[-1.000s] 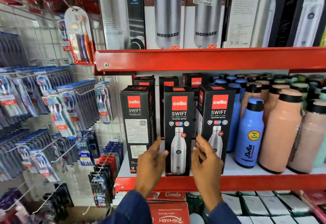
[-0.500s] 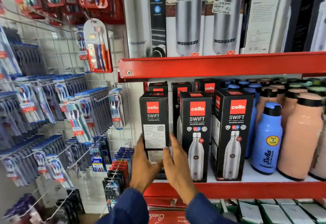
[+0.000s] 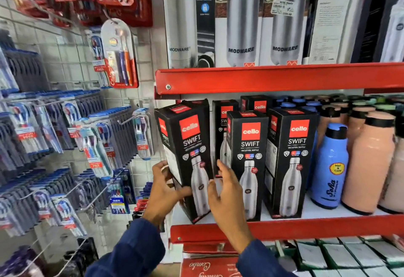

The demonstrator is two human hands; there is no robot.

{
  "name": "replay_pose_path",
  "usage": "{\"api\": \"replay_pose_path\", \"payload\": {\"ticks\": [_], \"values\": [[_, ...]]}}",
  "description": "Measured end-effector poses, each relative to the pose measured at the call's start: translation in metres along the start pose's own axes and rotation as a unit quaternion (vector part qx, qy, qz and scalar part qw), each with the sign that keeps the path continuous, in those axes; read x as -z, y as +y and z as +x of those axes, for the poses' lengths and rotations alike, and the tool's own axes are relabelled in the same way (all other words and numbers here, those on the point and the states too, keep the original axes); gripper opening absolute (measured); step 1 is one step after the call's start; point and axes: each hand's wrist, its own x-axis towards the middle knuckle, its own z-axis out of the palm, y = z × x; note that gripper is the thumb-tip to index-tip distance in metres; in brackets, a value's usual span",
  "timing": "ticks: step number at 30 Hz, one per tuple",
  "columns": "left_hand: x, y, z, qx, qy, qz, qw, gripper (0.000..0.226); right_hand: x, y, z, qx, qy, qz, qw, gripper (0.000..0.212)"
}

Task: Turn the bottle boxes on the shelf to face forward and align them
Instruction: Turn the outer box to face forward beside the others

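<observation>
Setting: shop aisle with a red metal shelf (image 3: pixel 284 227) at chest height; toothbrush packs (image 3: pixel 96 145) hang on a wire grid to the left.
Task boxes: three black Cello Swift boxes stand along the front edge of the shelf, with more behind them.
Leftmost box (image 3: pixel 192 158): tilted, top leaning left, its front panel with the bottle picture turned mostly forward; it sits at the shelf's left end, a gap away from the middle box (image 3: pixel 248 165).
Aligned boxes: the middle box and the right box (image 3: pixel 290 163) stand upright, fronts forward, close side by side.
Left hand (image 3: pixel 162 191): grasping the leftmost box low on its left side, thumb across the front.
Right hand (image 3: pixel 227 196): fingers spread and released, just beside the box's right edge; actual contact cannot be told.
Doing it well: I judge the box should be stood upright first, then slid right until it meets the middle box, its front face level with the other two at the shelf lip.
Risk: pushing high could knock the neighbours askew; low pressure seems safer.
Hidden: the box's base corner behind the left hand; rear boxes mostly blocked; loose bottles (image 3: pixel 369 163) on the right cut off by the frame.
</observation>
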Motion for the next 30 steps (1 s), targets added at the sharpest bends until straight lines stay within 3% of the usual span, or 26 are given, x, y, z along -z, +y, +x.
{"api": "replay_pose_path", "payload": {"ticks": [10, 23, 30], "values": [[-0.003, -0.003, 0.003, -0.043, -0.090, -0.059, 0.993, 0.063, -0.012, 0.016, 0.004, -0.008, 0.006, 0.004, 1.000, 0.046], [-0.025, -0.041, -0.004, -0.059, -0.070, -0.030, 0.995, 0.071, -0.013, 0.041, -0.002, -0.023, 0.004, -0.043, 0.999, 0.045], [-0.029, -0.053, -0.017, -0.028, -0.050, 0.011, 0.998, 0.069, -0.012, 0.059, -0.020, -0.046, -0.027, -0.034, 0.998, 0.045]]}}
